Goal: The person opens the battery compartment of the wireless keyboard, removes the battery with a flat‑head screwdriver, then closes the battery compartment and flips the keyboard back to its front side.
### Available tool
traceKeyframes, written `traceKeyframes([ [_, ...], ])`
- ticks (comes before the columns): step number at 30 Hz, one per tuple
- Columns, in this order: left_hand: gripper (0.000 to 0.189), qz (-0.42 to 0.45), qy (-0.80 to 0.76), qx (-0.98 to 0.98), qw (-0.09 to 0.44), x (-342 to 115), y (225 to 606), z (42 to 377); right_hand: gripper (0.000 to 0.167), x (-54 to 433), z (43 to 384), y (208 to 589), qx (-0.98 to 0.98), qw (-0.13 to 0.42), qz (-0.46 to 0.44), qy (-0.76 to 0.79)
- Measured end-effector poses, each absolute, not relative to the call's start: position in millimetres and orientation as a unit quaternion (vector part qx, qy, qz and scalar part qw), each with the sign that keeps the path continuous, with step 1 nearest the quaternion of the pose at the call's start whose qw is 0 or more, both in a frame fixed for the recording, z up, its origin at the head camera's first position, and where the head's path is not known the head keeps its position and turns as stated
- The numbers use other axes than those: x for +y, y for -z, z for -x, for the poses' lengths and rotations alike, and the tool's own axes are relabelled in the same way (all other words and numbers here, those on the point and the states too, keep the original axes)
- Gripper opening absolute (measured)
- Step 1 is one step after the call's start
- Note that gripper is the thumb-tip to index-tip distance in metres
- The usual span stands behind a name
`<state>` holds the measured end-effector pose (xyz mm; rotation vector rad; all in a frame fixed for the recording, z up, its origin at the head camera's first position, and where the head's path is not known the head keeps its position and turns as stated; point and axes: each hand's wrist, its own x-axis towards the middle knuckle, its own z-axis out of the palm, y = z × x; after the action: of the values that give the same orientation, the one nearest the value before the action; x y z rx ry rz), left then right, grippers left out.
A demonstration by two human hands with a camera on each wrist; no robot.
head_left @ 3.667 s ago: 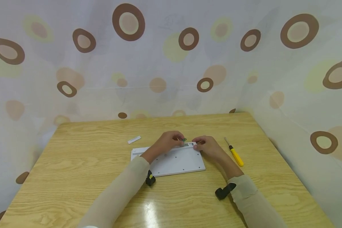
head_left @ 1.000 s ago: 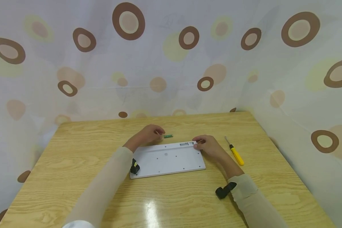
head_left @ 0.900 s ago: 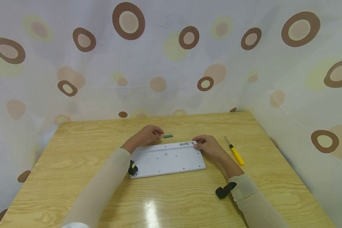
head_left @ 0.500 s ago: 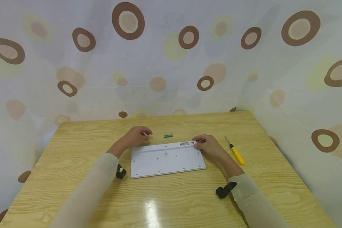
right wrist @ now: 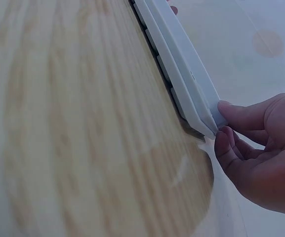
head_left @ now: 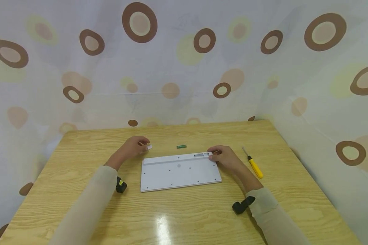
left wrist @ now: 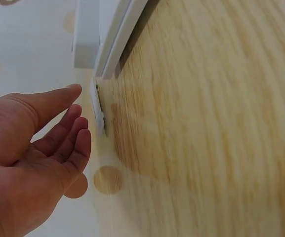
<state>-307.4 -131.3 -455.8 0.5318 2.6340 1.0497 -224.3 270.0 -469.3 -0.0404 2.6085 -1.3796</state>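
A white keyboard (head_left: 181, 173) lies underside up on the table, its battery slot (head_left: 198, 155) uncovered near the far right corner. That same corner is pinched by my right hand (head_left: 228, 158), thumb on top and fingers at the edge; the right wrist view shows the grip on the keyboard's end (right wrist: 216, 111). My left hand (head_left: 132, 148) hovers beside a small white battery cover (head_left: 149, 147). In the left wrist view, the fingers are loosely bent and stand apart from the cover (left wrist: 98, 108). A green battery (head_left: 181, 146) lies behind the keyboard.
A yellow-handled screwdriver (head_left: 255, 166) lies right of the right hand, its tip pointing away. The wooden table (head_left: 190, 217) meets a patterned wall covering (head_left: 184, 68) at the back and on the right.
My left hand placed the green battery behind the keyboard after being at the battery slot, then moved left to the battery cover. My right hand has stayed at the keyboard's corner.
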Motion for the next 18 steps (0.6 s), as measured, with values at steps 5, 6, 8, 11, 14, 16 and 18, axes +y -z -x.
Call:
traceKeyframes([
  [5,0.034,-0.178,-0.335,0.917,0.126,-133.9,456.1,307.8,0.032,270.5,223.8,469.7,0.881,0.093,0.011,0.465],
  [6,0.034,-0.177,-0.329,0.919,0.125,-134.1,456.5,307.9,0.032,270.5,223.9,469.8,0.881,0.092,0.010,0.464],
  [8,0.034,-0.177,-0.323,0.921,0.126,-134.2,456.8,307.8,0.032,270.8,224.3,470.3,0.882,0.092,0.010,0.463],
  [11,0.034,-0.175,-0.318,0.923,0.128,-133.8,457.7,308.6,0.032,270.9,224.6,470.6,0.883,0.091,0.008,0.461],
  [14,0.033,-0.173,-0.319,0.923,0.129,-133.2,457.3,308.3,0.031,270.9,224.5,470.5,0.883,0.092,0.008,0.461],
  [16,0.031,-0.171,-0.320,0.923,0.129,-132.8,457.0,308.2,0.031,270.8,224.3,470.3,0.882,0.092,0.009,0.462],
  [18,0.029,-0.174,-0.318,0.923,0.129,-132.6,456.8,307.9,0.032,270.7,224.0,470.1,0.882,0.091,0.011,0.463],
])
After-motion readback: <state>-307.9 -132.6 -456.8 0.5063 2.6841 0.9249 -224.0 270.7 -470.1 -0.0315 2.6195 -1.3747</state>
